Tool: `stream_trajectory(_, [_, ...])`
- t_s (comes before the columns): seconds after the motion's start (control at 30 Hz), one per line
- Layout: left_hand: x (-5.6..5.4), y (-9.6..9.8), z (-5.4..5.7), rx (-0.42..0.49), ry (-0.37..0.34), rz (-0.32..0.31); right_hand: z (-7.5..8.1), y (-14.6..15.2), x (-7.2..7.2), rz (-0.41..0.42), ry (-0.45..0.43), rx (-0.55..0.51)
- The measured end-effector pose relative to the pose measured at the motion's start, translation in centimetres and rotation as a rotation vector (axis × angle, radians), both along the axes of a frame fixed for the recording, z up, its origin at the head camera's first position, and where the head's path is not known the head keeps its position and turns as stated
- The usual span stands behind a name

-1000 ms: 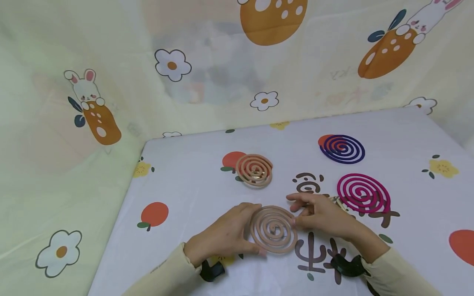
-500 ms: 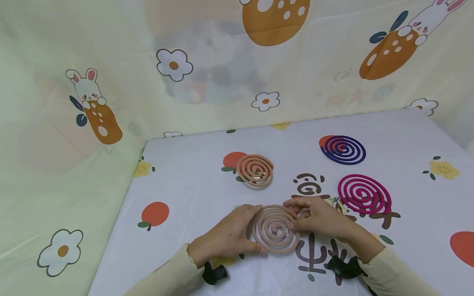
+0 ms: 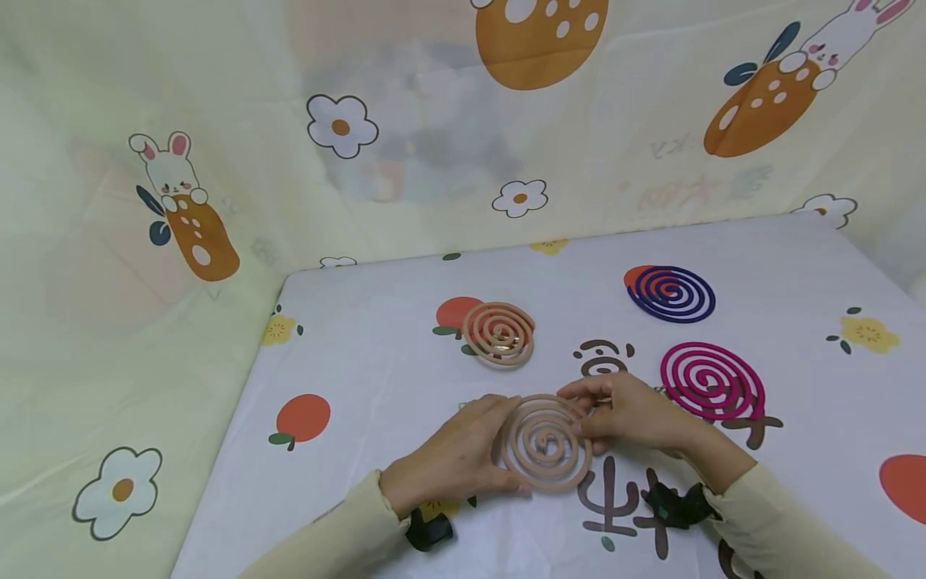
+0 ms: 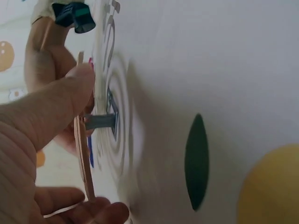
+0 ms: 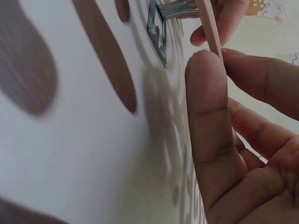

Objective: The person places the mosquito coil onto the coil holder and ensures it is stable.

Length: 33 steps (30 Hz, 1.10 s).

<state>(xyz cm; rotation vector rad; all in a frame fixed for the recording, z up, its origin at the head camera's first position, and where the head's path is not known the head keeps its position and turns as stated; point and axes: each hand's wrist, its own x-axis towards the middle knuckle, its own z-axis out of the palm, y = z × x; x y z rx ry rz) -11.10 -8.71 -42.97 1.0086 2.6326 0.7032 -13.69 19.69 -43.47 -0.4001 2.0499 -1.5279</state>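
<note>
A pinkish-brown mosquito coil [image 3: 547,441] lies flat between my hands at the front of the table. My left hand [image 3: 463,450] holds its left edge, thumb at the near side and fingers at the far side. On the right edge my right hand [image 3: 629,414] pinches the rim between thumb and fingers. Seen side-on in the left wrist view, the coil [image 4: 83,154] is raised off the cloth. A small grey metal stand [image 4: 100,121] reaches from the cloth to its middle. The right wrist view shows my right thumb [image 5: 208,88] against the coil's rim.
Farther back sits a tan coil [image 3: 501,331] with a shiny bit of metal at its middle. A magenta coil [image 3: 707,376] lies right of my right hand, and a dark blue coil [image 3: 671,293] behind it. A patterned fabric wall [image 3: 419,217] closes off the back.
Both hands hold the coil throughout and have shifted slightly right and away with it. My right fingers have closed in on its right edge. The other coils stay put.
</note>
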Motion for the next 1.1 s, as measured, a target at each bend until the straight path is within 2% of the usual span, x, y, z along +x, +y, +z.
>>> stream_trajectory(0.27, [-0.7,1.3,0.2,-0.012,0.040,0.045,1.1,0.8,-1.8,0.001,-0.012,0.042])
stream_trajectory(0.4, [-1.5,2.0,0.1,-0.011,0.072,0.053,1.4,1.2,-2.9,-0.024,-0.030,0.101])
stream_trajectory(0.57, [-2.8,3.0,0.0,-0.007,0.118,0.044,1.5,1.8,-4.3,-0.029,-0.056,0.099])
stream_trajectory(0.83, [-4.7,4.9,0.2,-0.029,0.118,0.067,1.7,3.3,-6.6,-0.048,-0.047,0.155])
stream_trajectory(1.1, [-6.2,6.7,0.5,-0.017,0.085,0.089,1.9,4.6,-8.1,-0.086,-0.038,0.201])
